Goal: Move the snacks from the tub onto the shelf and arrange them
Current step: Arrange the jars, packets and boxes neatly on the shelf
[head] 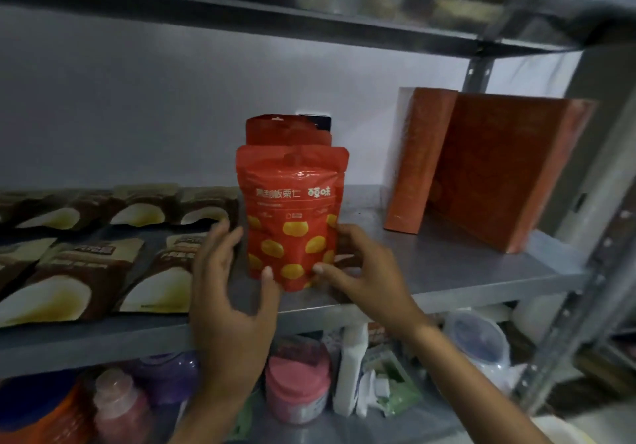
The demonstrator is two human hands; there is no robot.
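Head view: hands (234,292) around red pouch (292,223)

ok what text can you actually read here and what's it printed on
"板栗仁" on the front red pouch; the characters before it are blurred.
"百草味", brand mark on the same pouch.
Small print beneath: too small to read.
Brown packets: lettering blurred, unreadable.
Orange boxes: only a pattern shows, no readable text.
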